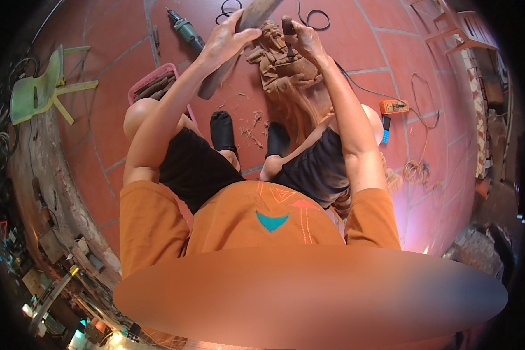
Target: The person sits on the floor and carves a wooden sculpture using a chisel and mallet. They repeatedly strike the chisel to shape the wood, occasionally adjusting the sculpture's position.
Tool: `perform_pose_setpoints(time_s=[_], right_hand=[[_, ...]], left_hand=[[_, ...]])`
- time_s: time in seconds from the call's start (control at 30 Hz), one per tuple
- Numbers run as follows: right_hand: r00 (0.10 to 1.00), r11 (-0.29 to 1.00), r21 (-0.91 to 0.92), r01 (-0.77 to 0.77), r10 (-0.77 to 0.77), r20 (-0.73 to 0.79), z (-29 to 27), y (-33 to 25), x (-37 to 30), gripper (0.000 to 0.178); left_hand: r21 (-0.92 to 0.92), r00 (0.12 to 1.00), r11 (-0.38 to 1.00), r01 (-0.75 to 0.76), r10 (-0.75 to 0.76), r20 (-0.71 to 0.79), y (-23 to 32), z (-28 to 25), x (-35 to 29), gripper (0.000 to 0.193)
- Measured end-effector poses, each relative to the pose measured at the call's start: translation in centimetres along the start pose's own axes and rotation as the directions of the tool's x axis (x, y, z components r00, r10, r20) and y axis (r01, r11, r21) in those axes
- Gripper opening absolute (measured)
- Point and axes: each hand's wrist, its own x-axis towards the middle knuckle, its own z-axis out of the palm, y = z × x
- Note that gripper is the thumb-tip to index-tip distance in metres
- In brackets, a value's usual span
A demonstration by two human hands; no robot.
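From here I can read no lettering, numbers or signs. On the shirt point(230, 219) I make out only a teal patch point(272, 220) and orange shapes point(303, 205); any markings on the phone point(386, 129), power strip point(394, 107) and green tool point(186, 31) are too small to tell.

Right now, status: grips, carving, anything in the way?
Left grip holds wooden club; right grip holds chisel. Carved figure below chisel. Shavings on floor; nothing visibly blocking.
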Motion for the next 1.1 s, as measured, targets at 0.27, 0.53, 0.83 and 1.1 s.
perform_pose_setpoints(time_s=[0.27,0.53,0.83,1.1], right_hand=[[0.999,0.987,-0.151,-0.051,0.048,-0.020,0.5,1.9,1.2,0.044],[0.939,0.976,0.148,-0.159,0.195,-0.284,-4.3,2.5,1.7,0.032],[0.991,0.888,0.458,-0.025,0.083,-0.106,-9.7,0.9,1.5,0.023],[1.000,0.890,0.456,-0.013,0.010,0.008,-13.6,-0.3,-0.1,0.024]], left_hand=[[0.182,0.999,0.983,-0.008,0.001,0.037,-1.1,1.0,0.6,0.060],[-0.256,0.986,0.954,0.156,-0.136,0.094,1.3,-1.4,-0.6,0.042],[-0.554,0.972,0.799,0.236,-0.197,0.129,4.6,-4.8,-2.1,0.026],[-0.762,0.982,0.630,0.152,-0.187,0.041,8.8,-0.4,-10.1,0.042]])
